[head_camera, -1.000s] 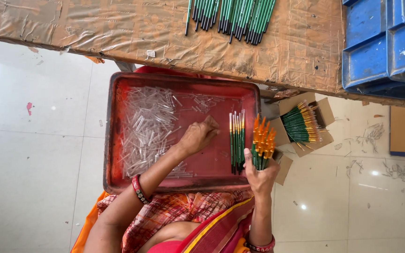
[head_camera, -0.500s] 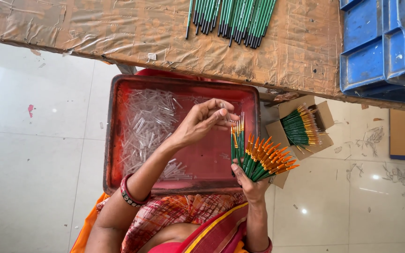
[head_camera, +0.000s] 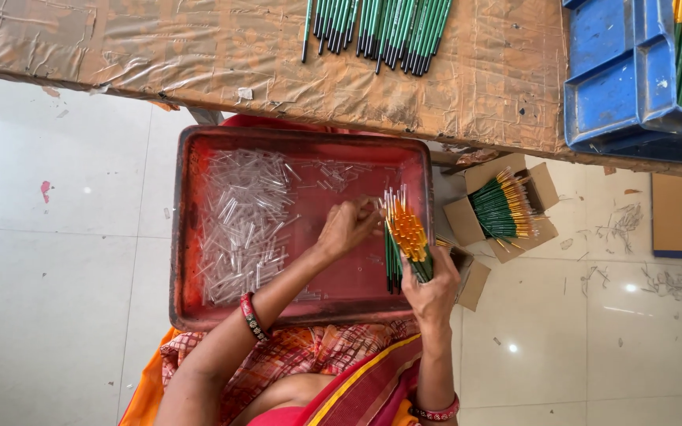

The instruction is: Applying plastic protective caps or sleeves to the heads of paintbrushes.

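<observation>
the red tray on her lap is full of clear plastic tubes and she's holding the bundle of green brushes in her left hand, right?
Not quite. In the head view the bundle of green brushes sits in the grip of the right hand, not the left. The left hand reaches to the bundle's tips. The red tray does hold clear plastic tubes.

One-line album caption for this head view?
Right hand holds a brush bundle; left hand caps one over the red tray.

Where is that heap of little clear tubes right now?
In the head view the clear tubes lie heaped in the left half of the red tray on the person's lap, just left of the left hand and below the brown table.
</observation>
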